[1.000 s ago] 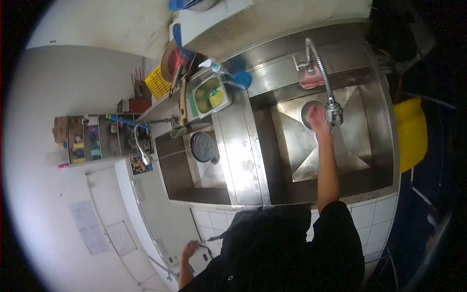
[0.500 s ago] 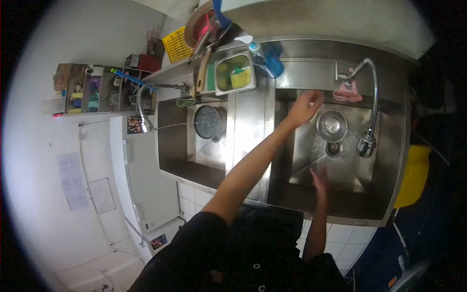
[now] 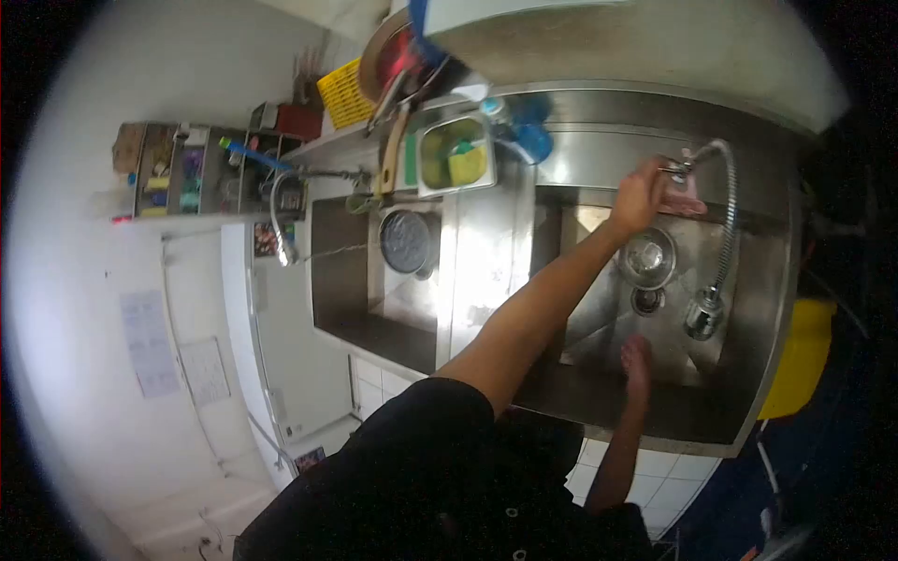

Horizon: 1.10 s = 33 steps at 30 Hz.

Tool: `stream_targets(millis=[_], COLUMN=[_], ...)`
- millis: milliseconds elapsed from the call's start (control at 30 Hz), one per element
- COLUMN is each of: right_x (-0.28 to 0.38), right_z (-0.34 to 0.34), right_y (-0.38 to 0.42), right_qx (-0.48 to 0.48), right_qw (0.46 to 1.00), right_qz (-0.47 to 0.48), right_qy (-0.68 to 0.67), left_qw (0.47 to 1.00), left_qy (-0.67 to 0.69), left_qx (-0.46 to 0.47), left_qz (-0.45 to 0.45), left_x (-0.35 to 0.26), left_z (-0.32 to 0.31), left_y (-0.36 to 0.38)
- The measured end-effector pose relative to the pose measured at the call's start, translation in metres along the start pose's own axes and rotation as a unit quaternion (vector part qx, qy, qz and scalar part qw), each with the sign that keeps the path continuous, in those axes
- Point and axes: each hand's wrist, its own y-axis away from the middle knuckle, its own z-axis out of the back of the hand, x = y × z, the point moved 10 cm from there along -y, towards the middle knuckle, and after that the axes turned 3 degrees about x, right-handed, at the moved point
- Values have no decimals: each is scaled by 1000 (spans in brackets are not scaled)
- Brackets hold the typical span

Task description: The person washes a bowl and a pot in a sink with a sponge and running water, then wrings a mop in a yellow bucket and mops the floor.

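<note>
My left hand reaches over the right sink basin to the tap, its fingers closed on the tap lever. Beneath it a round metal bowl sits in the basin beside the drain. My right hand, somewhat blurred, hovers low over the front of the basin with fingers stretched out, holding nothing. A pink holder hangs by the tap, partly behind my left hand. The flexible spout arches down on the right.
In the left basin, a thin stream from another tap runs into a dark pot. Behind are a steel container with a sponge, a blue bottle, a yellow basket and pans. A yellow bin stands right.
My left hand has moved right and back from above the bowl to the tap lever. Splashing water around the right drain is no longer visible. My right hand has shifted slightly right and toward me.
</note>
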Motion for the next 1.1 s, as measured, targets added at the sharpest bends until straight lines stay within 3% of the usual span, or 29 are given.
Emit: stream_targets(millis=[33, 67, 100, 167, 200, 267, 333, 367, 467, 567, 600, 700, 733, 800, 867, 933, 967, 1100], right_x=[-9, 4, 29, 70, 74, 75, 32, 19, 51, 40, 36, 45, 39, 11, 72, 104, 120, 175], right_z=[11, 15, 9, -1, -3, 2, 38, 52, 45, 26, 10, -39, -30, 3, -43, -54, -59, -133], right_y=[-35, -55, -67, -92, -110, -152, -221, -238, -200, -198, -196, -158, -154, -186, -76, -2, 30, 153], right_qx=[37, 30, 2, -3, 6, 25, -42, -78, -169, -95, -24, 53, -45, -74, -53, -146, -193, -189], right_qw=[999, 997, 972, 932, 938, 948, 971, 976, 977, 991, 998, 997, 999, 977, 978, 944, 920, 894], right_qz=[18, 25, 19, 21, 15, 6, -59, -90, -128, -84, -49, 2, 5, 179, 148, 207, 238, 312], right_qy=[26, -61, -233, -363, -347, -318, -228, -181, -8, 45, -21, -56, -30, 89, 140, 213, 245, 261], left_qw=[997, 989, 976, 974, 972, 992, 982, 978, 965, 941, 935, 908, 917, 902, 851, 800, 797, 737], left_qy=[-68, -136, -202, -213, -215, -69, -17, 8, 35, 63, 66, 73, 86, 164, 235, 294, 320, 472], left_qx=[12, 24, 38, 68, 85, 109, 169, 192, 199, 173, 148, 77, 39, -60, -149, -214, -221, -251], left_qz=[-22, -44, -64, -45, -38, 12, 87, 82, 167, 285, 316, 405, 388, 396, 445, 477, 462, 414], left_x=[-10, -20, -29, -49, -57, -55, -39, -55, -48, -48, -42, -21, -10, 22, 56, 77, 94, 143], left_z=[7, 11, 14, 23, 24, 26, 23, 36, 71, 126, 146, 202, 221, 255, 285, 304, 312, 327], left_y=[6, 8, 11, 31, 46, 96, 164, 196, 295, 374, 395, 453, 462, 489, 513, 512, 512, 485])
